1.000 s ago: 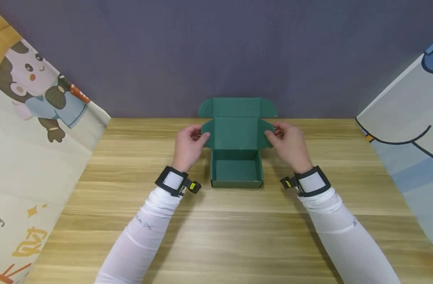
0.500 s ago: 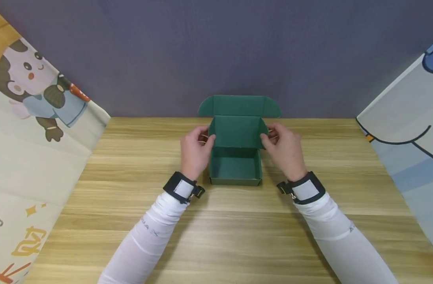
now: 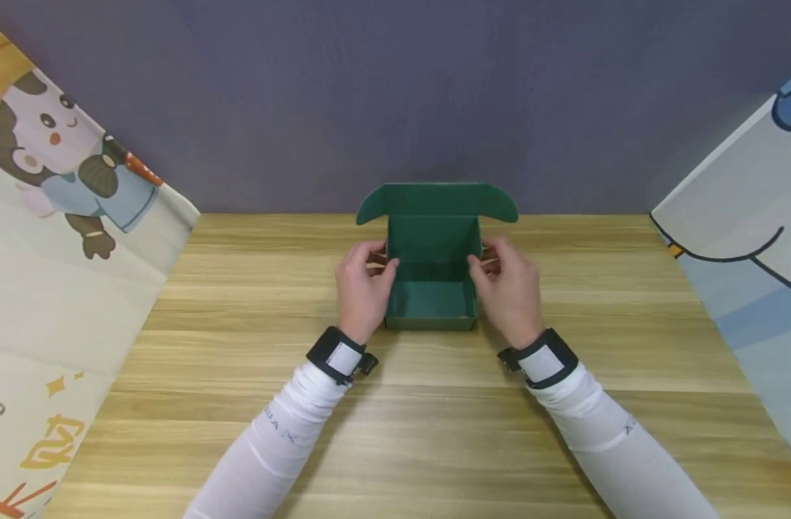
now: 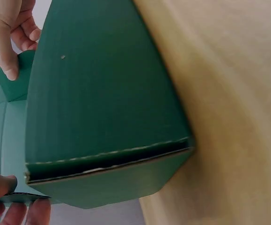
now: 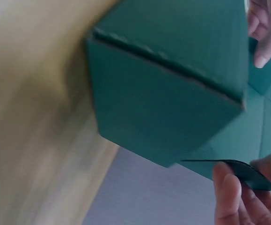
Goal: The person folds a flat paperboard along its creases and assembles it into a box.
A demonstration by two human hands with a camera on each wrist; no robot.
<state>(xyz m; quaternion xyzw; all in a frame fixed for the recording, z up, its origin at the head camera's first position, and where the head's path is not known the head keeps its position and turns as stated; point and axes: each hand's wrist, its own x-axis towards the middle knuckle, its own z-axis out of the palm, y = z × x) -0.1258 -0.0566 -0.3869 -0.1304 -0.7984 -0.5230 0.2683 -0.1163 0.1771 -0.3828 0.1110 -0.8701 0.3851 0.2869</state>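
Note:
A green cardboard box (image 3: 430, 324) stands on the wooden table, its lid (image 3: 434, 236) raised at the back and its inside visible. My left hand (image 3: 363, 292) pinches the lid's left side flap (image 4: 23, 198) between thumb and fingers. On the opposite side my right hand (image 3: 510, 295) pinches the right side flap (image 5: 250, 174) the same way. Both flaps are folded inward from the lid panel. The lid's front panel (image 3: 432, 200) sticks up above the hands, with a rounded ear at each end. Fingertips behind the flaps are partly hidden in the head view.
The wooden table (image 3: 421, 447) extends around the box. Behind it rises a dark grey-blue wall (image 3: 421, 94). Printed cartoon sheets hang at the left (image 3: 58, 288) and right (image 3: 732, 216). A strapped camera sits on each wrist.
Both hands have moved inward and toward the body, folding the lid's side flaps in. The lid has tilted forward over the box, and the box has shifted slightly back.

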